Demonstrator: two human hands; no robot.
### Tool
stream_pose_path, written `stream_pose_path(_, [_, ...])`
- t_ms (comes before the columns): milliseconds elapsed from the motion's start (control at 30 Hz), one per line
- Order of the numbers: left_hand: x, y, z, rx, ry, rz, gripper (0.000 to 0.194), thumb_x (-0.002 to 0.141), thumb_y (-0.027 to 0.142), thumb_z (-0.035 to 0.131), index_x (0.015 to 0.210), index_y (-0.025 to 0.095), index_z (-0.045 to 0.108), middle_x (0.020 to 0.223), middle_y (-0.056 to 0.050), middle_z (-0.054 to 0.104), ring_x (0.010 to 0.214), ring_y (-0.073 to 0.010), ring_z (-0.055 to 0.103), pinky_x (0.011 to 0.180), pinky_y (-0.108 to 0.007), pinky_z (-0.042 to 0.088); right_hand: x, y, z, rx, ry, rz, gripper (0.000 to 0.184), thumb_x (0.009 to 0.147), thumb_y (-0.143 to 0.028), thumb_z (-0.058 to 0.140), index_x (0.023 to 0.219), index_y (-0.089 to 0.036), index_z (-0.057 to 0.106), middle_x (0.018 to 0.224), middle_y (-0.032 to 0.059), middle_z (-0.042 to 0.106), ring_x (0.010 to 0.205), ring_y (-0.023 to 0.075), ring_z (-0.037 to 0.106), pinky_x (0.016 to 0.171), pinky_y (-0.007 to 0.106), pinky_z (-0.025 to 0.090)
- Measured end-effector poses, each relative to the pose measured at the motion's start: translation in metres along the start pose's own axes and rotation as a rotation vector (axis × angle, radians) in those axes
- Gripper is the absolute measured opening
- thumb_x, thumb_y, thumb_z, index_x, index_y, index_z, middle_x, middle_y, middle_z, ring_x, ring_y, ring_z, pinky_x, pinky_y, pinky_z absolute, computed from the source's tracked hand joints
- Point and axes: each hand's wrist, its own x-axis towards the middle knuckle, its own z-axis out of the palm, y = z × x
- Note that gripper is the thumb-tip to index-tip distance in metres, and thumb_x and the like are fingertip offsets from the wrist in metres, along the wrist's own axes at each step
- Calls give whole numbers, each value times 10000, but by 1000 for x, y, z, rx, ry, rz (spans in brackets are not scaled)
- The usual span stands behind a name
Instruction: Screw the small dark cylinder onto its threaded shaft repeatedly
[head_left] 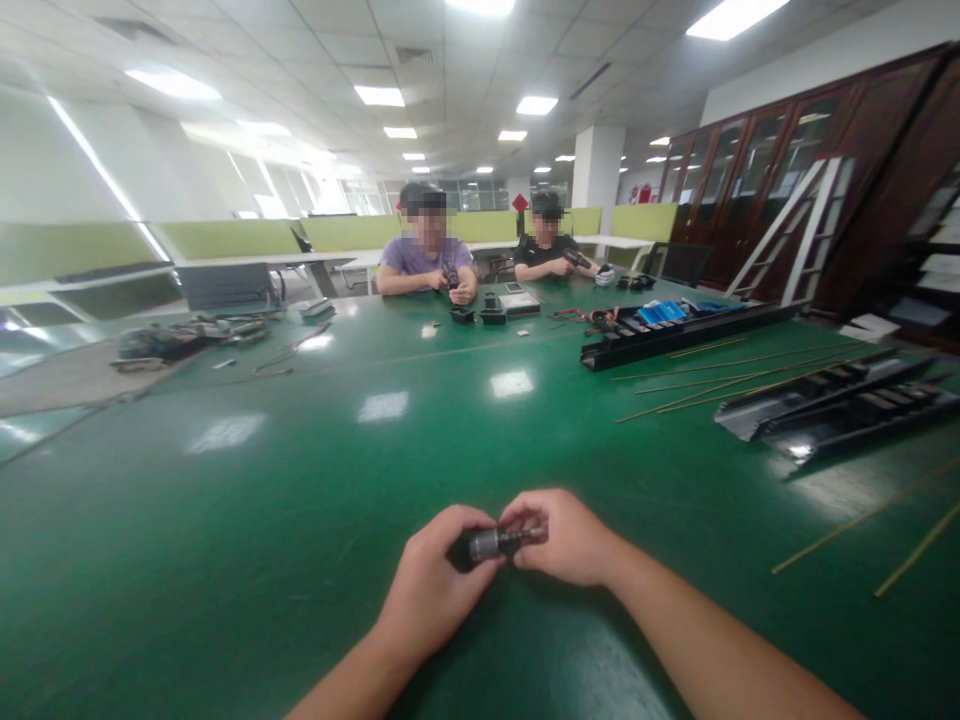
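Observation:
Low over the near part of the green table (315, 480), both my hands close on one small cylindrical part (491, 544) with a black end and a silver metal middle. My left hand (435, 580) wraps its fingers round the black end. My right hand (566, 535) pinches the silver end from the right. The part lies roughly level between the two hands, and its tips are hidden by my fingers.
Two people sit at the far side of the table, each handling a small dark object. Long black trays (675, 335) and another pair (840, 405) lie at the right with thin yellow rods (720, 385). Cables and tools (187, 340) sit at the far left.

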Motion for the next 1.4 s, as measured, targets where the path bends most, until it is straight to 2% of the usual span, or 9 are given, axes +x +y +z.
stream_pose_path(567, [1,0,2,-26,-2,-41,153,764,219,712,907,234,658,882,21,677,804,-149,630,723,-242,473,-4,-8,1,-42,43,-39,221,654,-105,704,867,-163,706,799,19,712,730,167,667,679,249,512])
stream_pose_path(900, [0,0,3,-36,11,-102,144,743,270,735,864,219,676,869,4,690,800,-168,645,721,-259,488,-4,-10,0,-118,66,-38,164,697,-153,689,851,-164,746,811,34,736,747,179,685,688,253,519])
stream_pose_path(1400, [3,1,2,-35,-6,-129,161,723,276,747,867,223,699,873,1,702,809,-176,653,734,-267,493,-5,-7,-1,-148,58,-31,147,688,-190,712,830,-163,741,784,35,735,710,170,674,654,243,507])
